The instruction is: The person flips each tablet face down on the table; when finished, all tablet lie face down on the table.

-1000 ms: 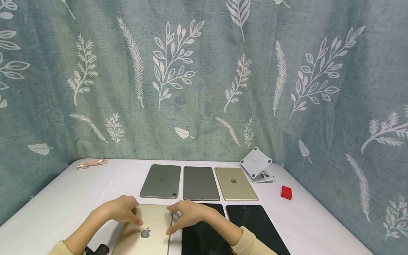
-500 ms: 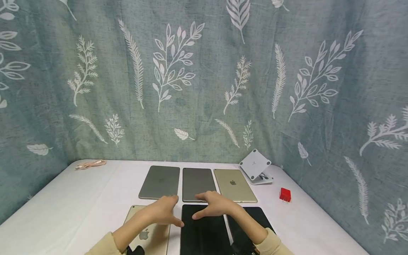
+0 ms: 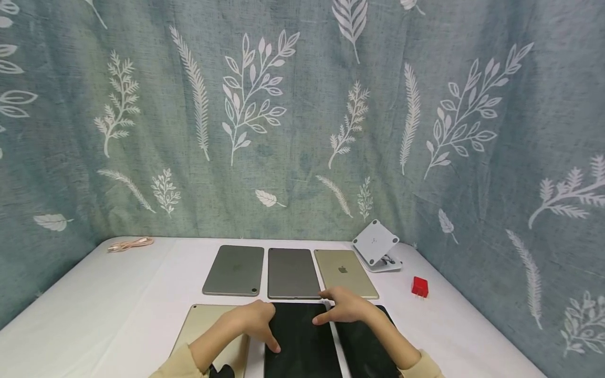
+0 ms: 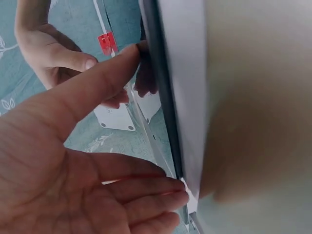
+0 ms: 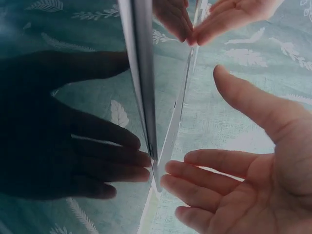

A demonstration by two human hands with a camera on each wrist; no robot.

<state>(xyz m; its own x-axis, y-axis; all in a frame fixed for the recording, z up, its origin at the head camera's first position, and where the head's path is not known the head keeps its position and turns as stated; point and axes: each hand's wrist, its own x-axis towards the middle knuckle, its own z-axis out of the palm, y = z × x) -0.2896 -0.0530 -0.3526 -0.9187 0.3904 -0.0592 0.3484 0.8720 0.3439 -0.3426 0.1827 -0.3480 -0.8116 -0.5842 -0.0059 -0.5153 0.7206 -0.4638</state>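
1. Across the white worktop [image 3: 118,310], six tablets lie flat in two rows, and the action is at the front middle: a dark-screened tablet [image 3: 302,341], face up.
2. Over its left side comes the left grip [image 3: 255,320], thumb reaching onto the glass near the left edge, the other fingers stretched out and spread from it. Thumb and reflection all but meet; whether they touch, I cannot tell. Nothing is held.
3. Opposite, the right grip [image 3: 345,307] hovers by the tablet's far right corner, thumb and fingers wide apart, nothing between them. What a mirror that glass is in the right wrist view, the whole hand doubled!
4. To the left, partly under the left forearm, a gold tablet [image 3: 203,323] lies back up; to the right, under the other forearm, a second dark-screened one [image 3: 366,346].
5. Back row, left to right: a greenish-grey tablet [image 3: 235,270], a dark grey tablet [image 3: 292,273], another gold tablet [image 3: 344,270].
6. Farther out, a silver folding stand [image 3: 376,244] tilts at the back right, a red plug [image 3: 419,286] sits nearer, and a coiled pinkish cable [image 3: 131,244] rests back left, before a leaf-print curtain [image 3: 283,210].
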